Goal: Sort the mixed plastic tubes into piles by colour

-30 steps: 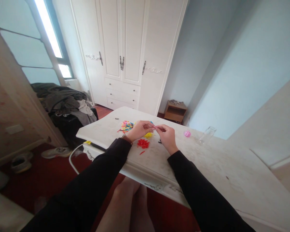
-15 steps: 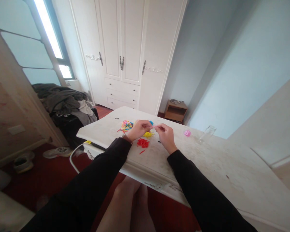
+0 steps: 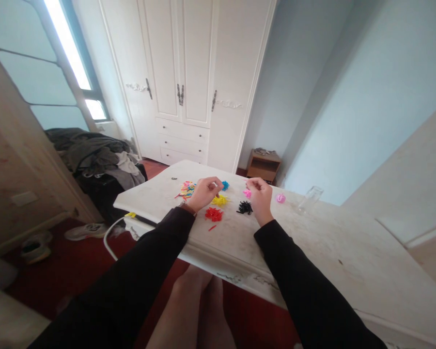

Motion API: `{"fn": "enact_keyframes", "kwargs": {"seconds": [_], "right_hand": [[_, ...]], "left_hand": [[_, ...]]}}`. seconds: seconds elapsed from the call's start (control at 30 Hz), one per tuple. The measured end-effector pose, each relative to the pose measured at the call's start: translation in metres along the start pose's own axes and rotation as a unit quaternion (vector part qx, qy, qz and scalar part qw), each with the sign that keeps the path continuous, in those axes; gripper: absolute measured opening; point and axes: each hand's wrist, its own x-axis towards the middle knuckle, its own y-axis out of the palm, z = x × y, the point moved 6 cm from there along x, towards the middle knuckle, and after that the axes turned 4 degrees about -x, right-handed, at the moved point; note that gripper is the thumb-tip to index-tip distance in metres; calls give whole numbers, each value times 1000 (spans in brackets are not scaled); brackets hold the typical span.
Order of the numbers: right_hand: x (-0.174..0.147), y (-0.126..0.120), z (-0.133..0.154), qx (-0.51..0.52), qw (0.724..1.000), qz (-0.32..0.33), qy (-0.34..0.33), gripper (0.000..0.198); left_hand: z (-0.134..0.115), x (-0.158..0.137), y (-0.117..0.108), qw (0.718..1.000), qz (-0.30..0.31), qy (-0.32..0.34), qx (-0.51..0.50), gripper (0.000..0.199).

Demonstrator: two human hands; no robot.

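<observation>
Five single-colour piles on the table (image 3: pixel 312 252): red (image 3: pixel 214 214), yellow (image 3: pixel 221 200), blue (image 3: pixel 225 185), pink (image 3: pixel 247 193), black (image 3: pixel 244 208). By my reading, much is already separated; the mixed pile (image 3: pixel 186 190), beside the left hand (image 3: pixel 205 191), remains in jumbled colours. One red stray (image 3: pixel 212 227) lies just off the red, towards the near edge. Left fingers curl above the yellow, near the blue; I cannot tell whether they pinch anything. Right hand (image 3: pixel 260 194) hangs beside pink and black, fingers bent inward; whether the tips meet or clamp a piece, I cannot tell from here. Hands apart, piles between them. Pink ball (image 3: pixel 280 198) and glass (image 3: pixel 310 199) stand off to the right.
</observation>
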Motion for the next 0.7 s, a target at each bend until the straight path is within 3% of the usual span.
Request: {"fn": "enact_keyframes", "kwargs": {"seconds": [0.23, 0.33, 0.57, 0.7], "right_hand": [[29, -47, -31, -62, 998, -15, -2, 21], [34, -62, -51, -131, 991, 18, 13, 20], [32, -50, -82, -260, 960, 100, -21, 23], [33, -51, -92, -280, 956, 92, -2, 23]], "left_hand": [[7, 0, -3, 1000, -11, -3, 15, 17], [7, 0, -4, 1000, -16, -3, 21, 18], [7, 0, -6, 998, -22, 1, 53, 19], [10, 2, -6, 997, -26, 0, 67, 18]]}}
